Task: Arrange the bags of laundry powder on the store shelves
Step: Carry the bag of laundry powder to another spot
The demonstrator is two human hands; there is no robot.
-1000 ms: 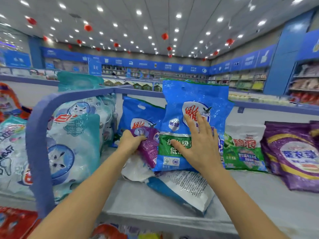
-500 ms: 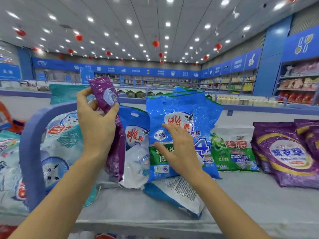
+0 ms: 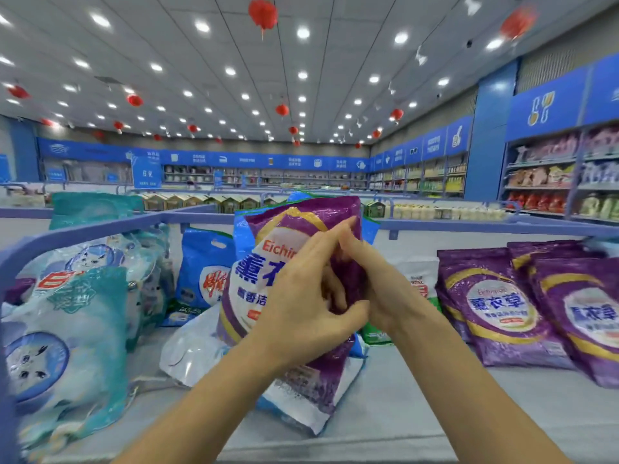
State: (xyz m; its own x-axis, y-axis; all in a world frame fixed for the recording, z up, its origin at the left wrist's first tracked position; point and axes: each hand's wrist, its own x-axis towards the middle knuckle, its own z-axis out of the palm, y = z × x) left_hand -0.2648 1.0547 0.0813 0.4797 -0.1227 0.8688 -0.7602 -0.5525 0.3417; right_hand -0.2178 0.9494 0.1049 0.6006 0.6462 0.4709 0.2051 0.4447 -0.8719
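I hold a purple bag of laundry powder [image 3: 268, 249] upright above the grey shelf [image 3: 418, 406], its printed front toward me. My left hand [image 3: 301, 303] grips its middle with curled fingers. My right hand [image 3: 371, 283] pinches its right edge beside the left hand. Behind it stand blue bags [image 3: 204, 266], mostly hidden. A white and blue bag [image 3: 301, 406] lies flat under the held bag. Purple bags of the same kind [image 3: 495, 306] lean in a row at the right.
Teal and white bags [image 3: 77, 329] lean behind a blue rail divider [image 3: 83, 232] at the left. A white and green bag [image 3: 418, 283] stands behind my right wrist. Bare shelf surface lies in front at the right. Store aisles and wall shelves [image 3: 552, 182] fill the background.
My left hand brought the purple bag from the upper left to the centre and turned its front toward me. My right hand left the blue bag and took the purple bag's right edge.
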